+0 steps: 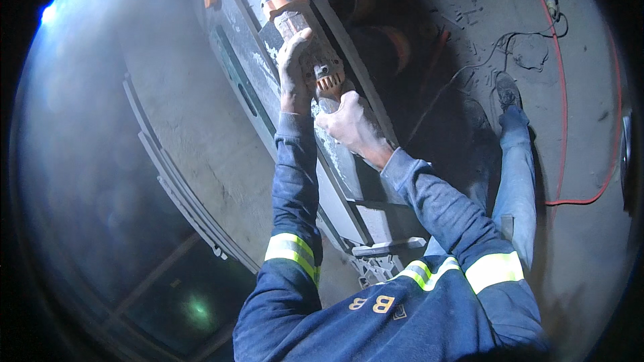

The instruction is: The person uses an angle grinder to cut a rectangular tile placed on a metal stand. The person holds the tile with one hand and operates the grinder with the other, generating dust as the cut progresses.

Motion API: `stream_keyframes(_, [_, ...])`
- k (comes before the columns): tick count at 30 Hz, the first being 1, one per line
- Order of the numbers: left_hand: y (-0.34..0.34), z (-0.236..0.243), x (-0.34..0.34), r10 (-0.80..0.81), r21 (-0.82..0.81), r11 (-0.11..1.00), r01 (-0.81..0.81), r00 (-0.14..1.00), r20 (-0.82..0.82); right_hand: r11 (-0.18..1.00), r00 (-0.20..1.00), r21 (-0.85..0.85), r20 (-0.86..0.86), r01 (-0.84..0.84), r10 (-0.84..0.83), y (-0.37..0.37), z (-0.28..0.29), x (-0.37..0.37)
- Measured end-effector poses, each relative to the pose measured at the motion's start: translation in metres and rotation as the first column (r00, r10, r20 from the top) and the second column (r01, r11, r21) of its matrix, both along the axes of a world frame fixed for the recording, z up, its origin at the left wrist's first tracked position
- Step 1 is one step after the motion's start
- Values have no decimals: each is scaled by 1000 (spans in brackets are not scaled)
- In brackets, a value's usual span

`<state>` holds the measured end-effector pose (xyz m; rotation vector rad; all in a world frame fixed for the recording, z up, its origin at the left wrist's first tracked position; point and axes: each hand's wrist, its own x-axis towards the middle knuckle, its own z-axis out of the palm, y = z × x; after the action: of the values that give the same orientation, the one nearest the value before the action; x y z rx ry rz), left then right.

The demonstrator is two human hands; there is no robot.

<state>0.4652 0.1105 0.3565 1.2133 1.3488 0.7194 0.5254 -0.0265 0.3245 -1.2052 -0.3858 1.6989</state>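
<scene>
An angle grinder (325, 59), orange and grey and coated in dust, lies slantwise across the upper middle of the head view. My left hand (294, 74) is wrapped round the side of its body, thumb toward the orange collar. Around its rear end, below the vents, closes my right hand (357, 124). The grinder's head points away from me, over a long grey metal frame (355, 218) streaked with pale dust. Whether its disc touches the metal cannot be made out.
Left of the frame are a pale curved surface and several long metal strips (181, 188). On the dusty floor at right run a red hose (562, 94) and a dark cable (463, 70) with a connector. My booted foot (508, 90) stands there. Haze and a bright light fill the upper left.
</scene>
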Motion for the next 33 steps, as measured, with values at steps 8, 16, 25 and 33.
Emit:
stream_keyframes(8, [-8,4,11,47,-62,997,-48,999,-21,997,997,-14,15,-76,76,-7,-4,-1])
stream_keyframes(16, [-5,0,2,-1,-21,1000,1,1000,-11,998,994,6,88,64,-64,-10,-7,-19])
stream_keyframes(25, [0,-2,3,-42,-16,999,43,997,61,989,988,30,-42,-148,149,-1,4,13])
stream_keyframes(33, [2,-3,4,-81,136,987,82,997,-10,1000,996,-15,91,-20,21,9,5,10])
